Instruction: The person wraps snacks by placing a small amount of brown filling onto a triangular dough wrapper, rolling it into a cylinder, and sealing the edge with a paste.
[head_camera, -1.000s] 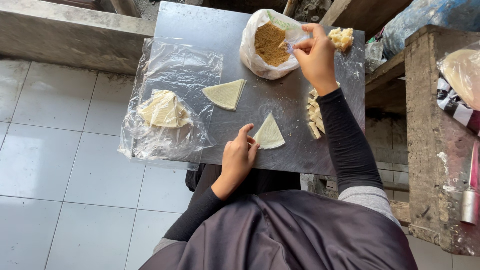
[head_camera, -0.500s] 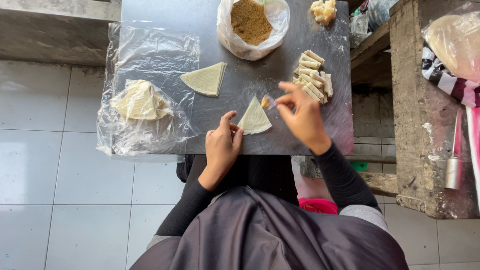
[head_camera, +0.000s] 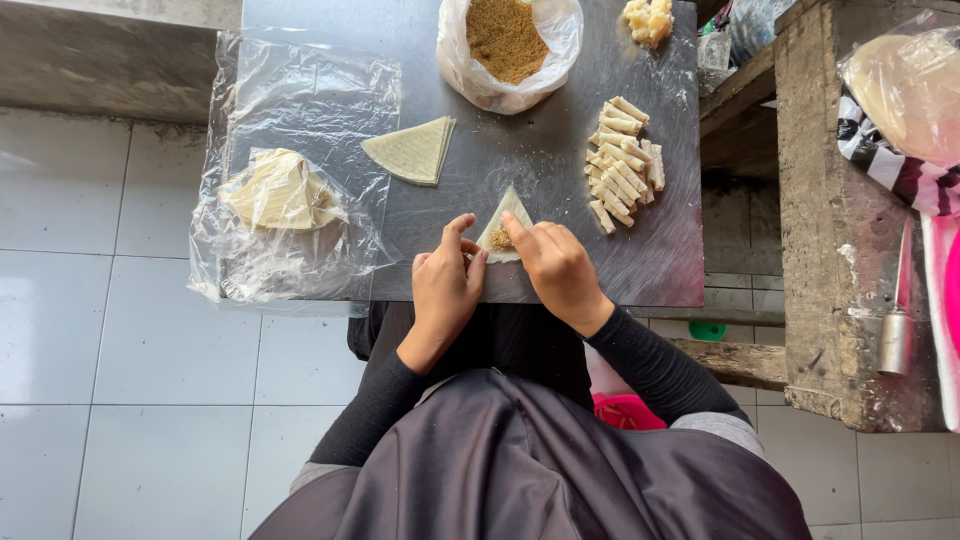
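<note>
Wrapper (head_camera: 503, 225), a pastry triangle, lies at the tray's (head_camera: 660, 270) near edge, now with brown filling on it (bare a second ago). Right hand (head_camera: 553, 268) is back from the filling bag (head_camera: 508, 50); left hand (head_camera: 445, 285) joins, both pinching the wrapper's edges. Rolls (head_camera: 622, 160) lie right.

A clear plastic sheet (head_camera: 300, 110) covers the left of the grey surface (head_camera: 660, 250), with a crumpled bag of dough (head_camera: 283, 193) on it. A metal cup (head_camera: 897, 340) hangs on the wooden bench (head_camera: 815, 200) at right. White floor tiles (head_camera: 100, 380) lie to the left.
</note>
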